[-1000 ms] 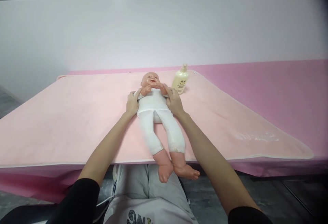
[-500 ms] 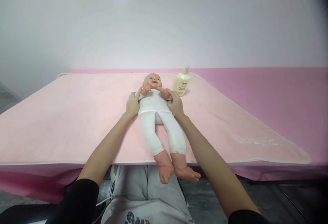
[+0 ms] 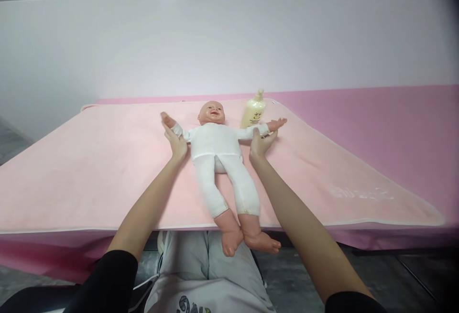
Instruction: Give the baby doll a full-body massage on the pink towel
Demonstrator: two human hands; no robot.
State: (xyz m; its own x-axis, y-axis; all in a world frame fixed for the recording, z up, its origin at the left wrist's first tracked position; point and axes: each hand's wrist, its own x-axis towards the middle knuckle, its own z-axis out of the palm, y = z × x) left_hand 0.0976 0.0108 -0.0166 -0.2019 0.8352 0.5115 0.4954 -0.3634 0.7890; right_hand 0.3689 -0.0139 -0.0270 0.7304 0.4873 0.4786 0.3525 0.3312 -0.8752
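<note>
A baby doll (image 3: 216, 153) in white clothes lies on its back on a light pink mat (image 3: 100, 169), head away from me, bare feet hanging over the near edge. Its arms are spread out to both sides. My left hand (image 3: 177, 142) holds the doll's arm on the left near the wrist. My right hand (image 3: 261, 140) holds the doll's arm on the right from below. A cream pump bottle (image 3: 254, 109) stands just behind that arm, beside the doll's head.
The mat covers a long table with a darker pink cover (image 3: 394, 122) reaching far right. A pale wall (image 3: 229, 40) rises behind the table. My legs in grey trousers (image 3: 201, 275) are below the near edge.
The doll's arms, folded at its chest before, now stretch outward. Both my hands moved apart to the sides with them.
</note>
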